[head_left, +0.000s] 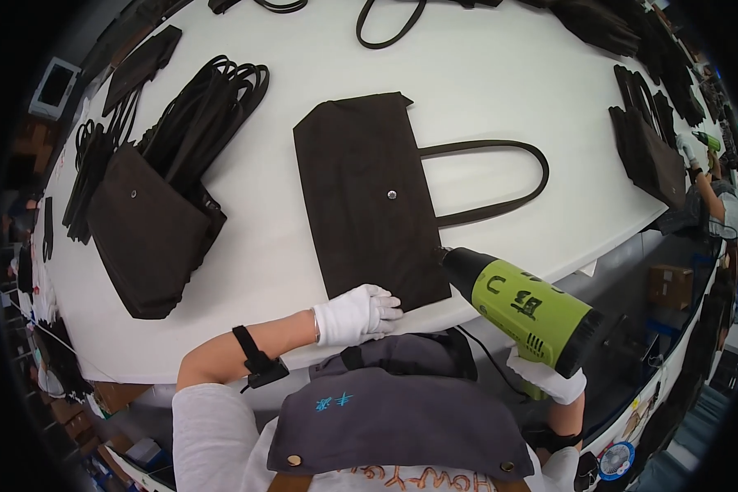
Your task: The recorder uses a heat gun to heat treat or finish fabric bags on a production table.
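Note:
A dark brown fabric bag lies flat on the white table, with a silver snap and its looped handle extending right. My left hand, in a white glove, rests on the bag’s near edge, fingers apart and slightly bent. My right hand, also gloved and partly hidden by the tool, grips a green and black heat gun, whose nozzle points at the bag’s right edge near the lower corner. A black cord runs below the gun.
Piled dark bags with tangled straps lie left. More bags lie at right and along the far edge. A co-worker’s gloved hand is beside another green tool. A cardboard box sits below the table’s right edge.

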Action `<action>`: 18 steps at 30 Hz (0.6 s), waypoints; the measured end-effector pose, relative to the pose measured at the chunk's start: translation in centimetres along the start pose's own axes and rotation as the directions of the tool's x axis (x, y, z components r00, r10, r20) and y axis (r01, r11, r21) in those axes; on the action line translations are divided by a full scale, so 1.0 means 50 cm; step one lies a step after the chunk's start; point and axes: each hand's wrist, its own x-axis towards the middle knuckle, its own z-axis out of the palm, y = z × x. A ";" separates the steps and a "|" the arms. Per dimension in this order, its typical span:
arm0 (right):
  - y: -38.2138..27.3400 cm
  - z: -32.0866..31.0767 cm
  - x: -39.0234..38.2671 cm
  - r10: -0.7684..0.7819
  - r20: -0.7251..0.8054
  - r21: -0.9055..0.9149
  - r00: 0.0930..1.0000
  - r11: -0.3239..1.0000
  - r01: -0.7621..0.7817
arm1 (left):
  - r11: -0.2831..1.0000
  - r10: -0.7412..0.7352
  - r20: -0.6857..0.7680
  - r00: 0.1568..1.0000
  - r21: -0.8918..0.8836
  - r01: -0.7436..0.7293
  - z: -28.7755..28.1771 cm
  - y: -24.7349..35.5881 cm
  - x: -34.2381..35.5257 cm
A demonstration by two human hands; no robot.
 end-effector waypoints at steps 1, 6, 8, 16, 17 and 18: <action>-0.007 -0.013 0.000 0.002 0.011 -0.001 1.000 1.000 -0.002 | 1.000 -0.008 -0.003 1.000 -0.006 0.008 0.003 -0.011 0.004; -0.070 -0.059 0.013 -0.226 0.284 -0.406 0.932 0.852 0.331 | 0.851 -0.424 -0.394 0.815 0.135 0.508 -0.099 -0.095 0.140; -0.079 -0.066 0.027 -0.352 0.385 -0.559 0.853 0.647 0.519 | 0.794 -0.512 -0.384 0.769 0.131 0.594 -0.113 -0.124 0.170; -0.021 -0.109 -0.033 -0.029 0.173 -0.356 0.984 0.930 0.090 | 0.829 -0.365 -0.515 0.775 0.198 0.522 -0.094 -0.152 0.196; -0.017 -0.111 -0.036 -0.024 0.144 -0.356 0.989 0.931 0.075 | 0.840 -0.361 -0.467 0.807 0.212 0.499 -0.085 -0.139 0.179; -0.013 -0.115 -0.041 -0.024 0.148 -0.355 0.989 0.932 0.076 | 0.864 -0.340 -0.430 0.836 0.207 0.458 -0.078 -0.129 0.161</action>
